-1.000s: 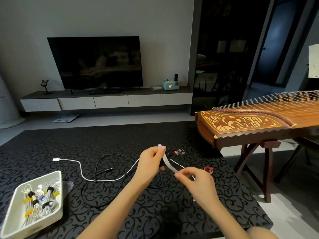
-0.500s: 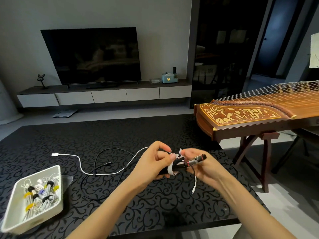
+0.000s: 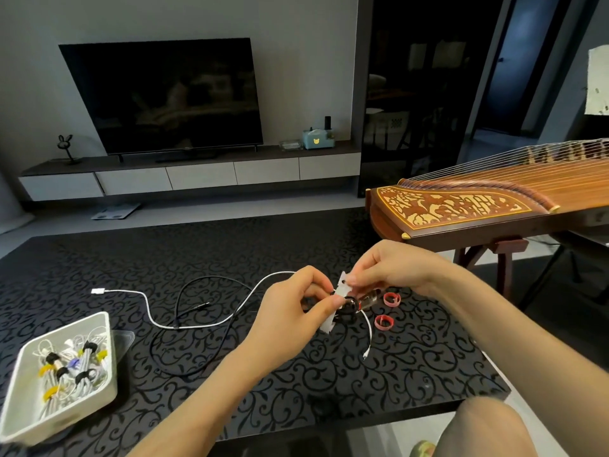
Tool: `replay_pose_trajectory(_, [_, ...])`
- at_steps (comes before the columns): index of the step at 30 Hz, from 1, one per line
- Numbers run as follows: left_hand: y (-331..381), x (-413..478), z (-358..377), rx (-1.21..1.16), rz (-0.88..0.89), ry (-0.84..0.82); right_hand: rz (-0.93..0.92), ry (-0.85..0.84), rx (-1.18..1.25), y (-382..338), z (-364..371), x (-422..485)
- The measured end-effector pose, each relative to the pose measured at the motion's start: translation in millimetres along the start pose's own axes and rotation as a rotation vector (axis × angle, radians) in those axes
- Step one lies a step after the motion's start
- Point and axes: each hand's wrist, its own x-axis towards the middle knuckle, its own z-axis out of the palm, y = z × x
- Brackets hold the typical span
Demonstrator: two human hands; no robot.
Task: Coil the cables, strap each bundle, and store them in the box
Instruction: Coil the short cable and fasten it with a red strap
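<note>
My left hand grips a small coiled black cable bundle above the dark patterned table. A white strap is wrapped round the bundle, and my right hand pinches its upper end. A thin white cable end dangles below the bundle. On the table to the left lie a loose white cable and a loose black cable. The white box at the front left holds several strapped white bundles.
Two red rolled straps lie on the table just right of my hands. A wooden zither on a stand sits off the table's right edge. A TV and low cabinet stand at the far wall.
The white strap, stretched out between my hands a second ago, is now wound round the black bundle. My right hand moved up to the strap's top end. Both hands shifted right.
</note>
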Motion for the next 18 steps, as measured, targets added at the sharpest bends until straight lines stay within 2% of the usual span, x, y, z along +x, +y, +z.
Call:
replay_pose_trajectory(4, [0,-2,2,0.050,0.047,0.054,-0.107,0.171,-0.141,-9,16,-8])
replay_pose_trajectory(7, [1,-3,1,0.021,0.036,0.076,-0.147,0.232,-0.168,-12,21,-12])
replay_pose_trajectory(18, [-3,-6,-1,0.010,0.018,0.091,-0.203,0.284,-0.331,-17,34,-14])
